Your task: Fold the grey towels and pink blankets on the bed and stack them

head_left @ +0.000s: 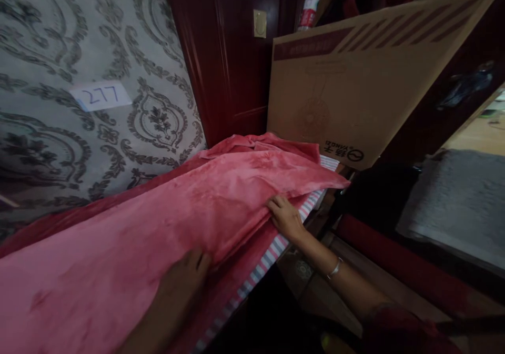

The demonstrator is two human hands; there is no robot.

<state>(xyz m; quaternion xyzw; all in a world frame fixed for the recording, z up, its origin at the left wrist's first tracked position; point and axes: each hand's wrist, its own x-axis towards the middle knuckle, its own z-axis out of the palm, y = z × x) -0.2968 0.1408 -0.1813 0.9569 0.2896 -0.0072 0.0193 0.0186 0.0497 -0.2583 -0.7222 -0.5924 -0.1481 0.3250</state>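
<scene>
A pink plush blanket lies folded over along a long surface, its upper layer's edge running toward the far right corner. My left hand rests at this edge with fingers curled onto the fabric. Farther along the same edge, my right hand pinches the blanket between thumb and fingers; a silver bracelet circles the wrist. Beneath the blanket, a striped sheet in pink, grey and white shows along the near side. The undersides of both hands' fingertips are partly hidden by the cloth.
A large cardboard box stands at the far end, with a plastic bottle behind it. Patterned wallpaper carrying a paper label marked 277 borders the left. A grey cushioned seat is at the right.
</scene>
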